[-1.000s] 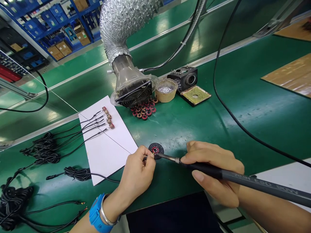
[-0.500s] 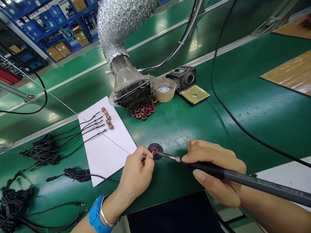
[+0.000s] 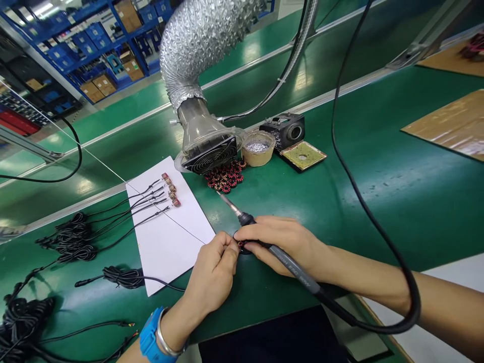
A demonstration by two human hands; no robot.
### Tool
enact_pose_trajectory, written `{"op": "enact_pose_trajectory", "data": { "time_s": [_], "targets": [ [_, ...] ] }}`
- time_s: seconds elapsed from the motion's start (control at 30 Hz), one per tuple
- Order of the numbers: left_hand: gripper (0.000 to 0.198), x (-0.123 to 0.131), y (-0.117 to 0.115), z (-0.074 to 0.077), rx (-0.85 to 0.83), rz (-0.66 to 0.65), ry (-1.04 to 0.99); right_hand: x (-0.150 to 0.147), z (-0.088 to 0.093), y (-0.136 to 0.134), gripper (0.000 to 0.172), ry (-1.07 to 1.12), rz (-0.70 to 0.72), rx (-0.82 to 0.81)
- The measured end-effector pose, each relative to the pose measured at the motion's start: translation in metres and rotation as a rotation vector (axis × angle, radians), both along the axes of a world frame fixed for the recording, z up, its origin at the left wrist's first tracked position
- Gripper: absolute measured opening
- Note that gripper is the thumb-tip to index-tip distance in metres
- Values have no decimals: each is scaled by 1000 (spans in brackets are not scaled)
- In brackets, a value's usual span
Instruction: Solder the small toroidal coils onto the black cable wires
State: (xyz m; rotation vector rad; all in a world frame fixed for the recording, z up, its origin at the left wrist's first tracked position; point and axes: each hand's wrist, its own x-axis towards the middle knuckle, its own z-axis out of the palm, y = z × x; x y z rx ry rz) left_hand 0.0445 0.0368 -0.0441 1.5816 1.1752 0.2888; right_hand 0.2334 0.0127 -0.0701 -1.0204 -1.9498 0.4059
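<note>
Right hand (image 3: 283,247) has its fingers closed firmly around a slim grey-black soldering iron (image 3: 295,269), tip kept clear, while left hand (image 3: 212,269) pinches something hidden at a round black copper-wound disc (image 3: 242,245) just right of a white paper sheet (image 3: 170,257).

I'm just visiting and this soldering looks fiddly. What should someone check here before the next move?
Soldering iron tip clear of fingers: ok, it points away from both hands.
Left hand pinch: cannot tell, the fingers hide what they hold.
Work on the black disc: cannot tell, the right hand covers most of it.
Fume extractor aimed toward the work: ok, its grille faces the hands.
Iron's cord clear of the arm: not ok, it appears to cross the right forearm.
Cleaning sponge within reach: ok, it lies on the bench beyond the hands.
</note>
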Motion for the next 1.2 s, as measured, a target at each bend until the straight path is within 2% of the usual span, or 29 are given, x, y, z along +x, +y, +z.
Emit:
{"op": "enact_pose_trajectory", "data": {
  "time_s": [0.13,0.3,0.47,0.6,0.7,1.0,1.1,1.2],
  "targets": [
    [27,-1,0,-2,24,-34,-16,-2,-5,4,20,19,32,-12],
    [27,-1,0,-2,44,-59,3,-5,-5,3,23,0,1,48],
    [29,1,0,2,60,-84,11,-6,-5,3,25,-6,31,126],
    [29,2,-1,6,139,-119,90,-9,-8,2,27,-45,-45,166],
    [26,4,-1,7,193,-118,144,-12,-11,-3,27,-26,-92,122],
    [23,2,-1,0,104,-40,70,-19,-5,-10,31,96,-48,-11],
    [25,2,-3,-7,43,8,3,-19,-6,-9,29,87,-62,14],
    [29,4,-4,-14,-106,67,-129,-19,-11,-10,29,59,-85,71]
  ]
}}
